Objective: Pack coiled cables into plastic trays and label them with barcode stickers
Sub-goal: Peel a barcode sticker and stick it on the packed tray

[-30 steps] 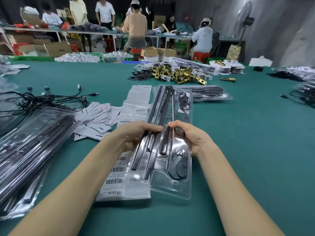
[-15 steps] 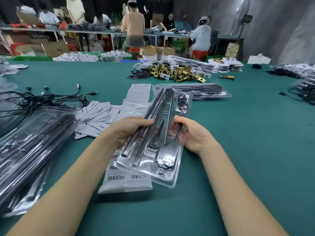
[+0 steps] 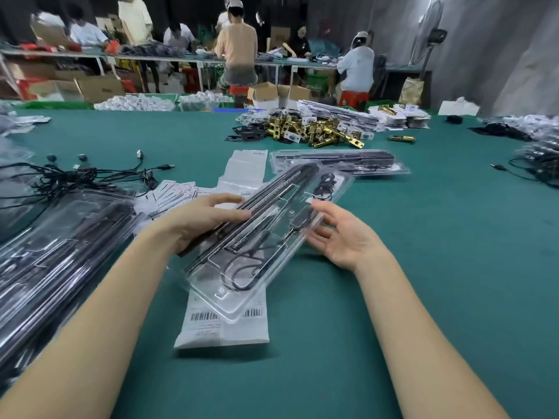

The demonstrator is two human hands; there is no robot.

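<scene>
The barcode sheet (image 3: 223,325) on the green surface (image 3: 423,252) carries printed barcodes and small text, too fine to read. Above it a clear tray (image 3: 266,234) lies tilted, its far end toward the upper right, with black rods and a coiled cable (image 3: 242,270) inside. The left hand (image 3: 202,222) grips the tray's left edge, fingers laid over the rods. The right hand (image 3: 341,237) is spread open just beside the tray's right edge; whether it touches cannot be told.
</scene>
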